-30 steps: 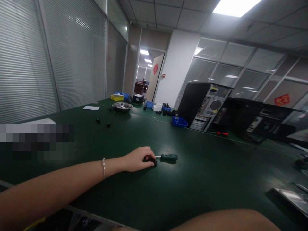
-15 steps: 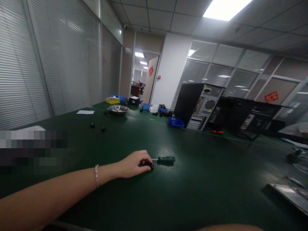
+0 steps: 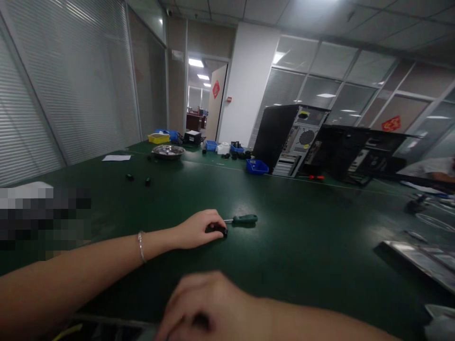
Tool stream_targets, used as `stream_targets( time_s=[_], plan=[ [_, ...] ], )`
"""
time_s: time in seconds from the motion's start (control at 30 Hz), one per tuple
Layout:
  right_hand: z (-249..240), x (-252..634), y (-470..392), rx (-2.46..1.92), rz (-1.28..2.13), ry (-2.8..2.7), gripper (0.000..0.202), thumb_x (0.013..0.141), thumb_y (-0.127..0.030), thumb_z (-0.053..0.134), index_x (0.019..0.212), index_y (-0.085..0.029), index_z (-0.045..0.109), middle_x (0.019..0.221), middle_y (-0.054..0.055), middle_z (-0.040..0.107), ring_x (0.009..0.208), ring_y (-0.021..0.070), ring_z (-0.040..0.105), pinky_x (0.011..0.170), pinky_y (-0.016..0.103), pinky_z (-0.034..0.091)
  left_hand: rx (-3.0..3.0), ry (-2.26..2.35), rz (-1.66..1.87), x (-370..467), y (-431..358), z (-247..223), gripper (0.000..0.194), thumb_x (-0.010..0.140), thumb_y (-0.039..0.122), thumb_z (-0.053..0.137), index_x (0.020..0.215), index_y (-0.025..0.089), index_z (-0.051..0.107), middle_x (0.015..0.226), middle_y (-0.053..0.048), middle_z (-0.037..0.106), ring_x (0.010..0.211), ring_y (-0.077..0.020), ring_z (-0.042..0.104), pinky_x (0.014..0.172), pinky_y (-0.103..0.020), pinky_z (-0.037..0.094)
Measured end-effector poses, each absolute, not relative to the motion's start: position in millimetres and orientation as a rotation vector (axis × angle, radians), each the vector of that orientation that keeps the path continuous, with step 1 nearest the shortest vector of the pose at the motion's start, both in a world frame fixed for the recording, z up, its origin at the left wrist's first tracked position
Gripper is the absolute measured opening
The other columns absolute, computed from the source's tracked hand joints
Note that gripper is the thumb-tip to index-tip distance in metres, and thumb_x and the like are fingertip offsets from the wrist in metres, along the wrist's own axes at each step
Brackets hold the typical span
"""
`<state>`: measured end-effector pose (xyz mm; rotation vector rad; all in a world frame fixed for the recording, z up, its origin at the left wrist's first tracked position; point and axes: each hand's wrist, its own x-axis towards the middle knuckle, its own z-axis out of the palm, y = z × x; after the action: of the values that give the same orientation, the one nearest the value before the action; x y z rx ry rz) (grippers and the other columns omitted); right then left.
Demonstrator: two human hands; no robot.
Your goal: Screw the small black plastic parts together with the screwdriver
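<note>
My left hand (image 3: 201, 229), with a bracelet at the wrist, rests on the green table with its fingers closed on a small black part (image 3: 223, 232). Just beyond its fingertips lies a screwdriver (image 3: 245, 219) with a dark green handle, its thin shaft pointing at the hand. In the near foreground my right hand (image 3: 209, 303) is blurred, its fingers curled inward over the table's front edge. What it holds, if anything, is hidden. Two small black pieces (image 3: 148, 181) lie farther left on the table.
At the back stand a steel bowl (image 3: 168, 151), a yellow bin (image 3: 159, 138), a blue bin (image 3: 257, 166) and a computer tower (image 3: 289, 139). A metal panel (image 3: 421, 258) lies at right. Another person's arm (image 3: 441, 176) shows at far right. An open box with a yellow strip (image 3: 67, 332) sits below the front edge.
My right hand has come in from the bottom right to the lower middle. My left hand stays by the screwdriver; the whole view has shifted slightly upward.
</note>
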<state>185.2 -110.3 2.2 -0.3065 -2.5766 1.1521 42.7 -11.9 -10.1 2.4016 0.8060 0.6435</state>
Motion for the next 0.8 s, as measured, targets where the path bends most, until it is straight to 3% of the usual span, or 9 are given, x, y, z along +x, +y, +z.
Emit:
stream_targets(
  time_s=[0.07,0.2,0.57,0.8],
  plan=[
    [7.1,196.2,-81.2,-0.576,1.357,-2.019,0.016,0.090,-0.029,0.056,0.095,-0.016,0.065,0.091,0.004,0.066,0.067,0.0106,0.062,0.061,0.022,0.051,2.406,0.783,0.667,42.0,-10.4,-12.5,0.021,0.080,0.023,0.065,0.100,0.016,0.064,0.094,-0.004,0.058,0.084,-0.0170,0.054,0.076,-0.027,0.045],
    [10.0,221.6,-27.8,-0.695,1.458,-1.489,0.017,0.074,-0.029,0.074,0.083,-0.017,0.065,0.071,-0.001,0.065,0.062,0.0114,0.060,0.060,0.023,0.048,2.408,0.794,0.690,40.3,-11.3,-10.6,0.020,0.082,0.025,0.064,0.100,0.017,0.062,0.100,-0.005,0.059,0.094,-0.0198,0.054,0.082,-0.030,0.044],
    [-13.5,234.6,0.1,-0.781,1.452,-1.424,0.023,0.069,-0.028,0.078,0.085,-0.016,0.067,0.070,0.000,0.068,0.067,0.0134,0.064,0.069,0.027,0.049,2.276,0.867,0.758,41.1,-12.9,-11.1,0.033,0.079,0.034,0.070,0.104,0.016,0.059,0.096,-0.004,0.056,0.079,-0.0147,0.054,0.070,-0.025,0.046],
    [-12.4,236.7,-6.5,-0.829,1.416,-1.429,0.027,0.068,-0.032,0.079,0.085,-0.016,0.065,0.073,0.001,0.068,0.069,0.0147,0.066,0.070,0.029,0.053,2.071,0.956,0.940,39.7,-9.0,-7.3,0.023,0.090,0.035,0.054,0.094,0.014,0.063,0.088,-0.003,0.060,0.074,-0.0132,0.055,0.065,-0.023,0.045]
  ],
)
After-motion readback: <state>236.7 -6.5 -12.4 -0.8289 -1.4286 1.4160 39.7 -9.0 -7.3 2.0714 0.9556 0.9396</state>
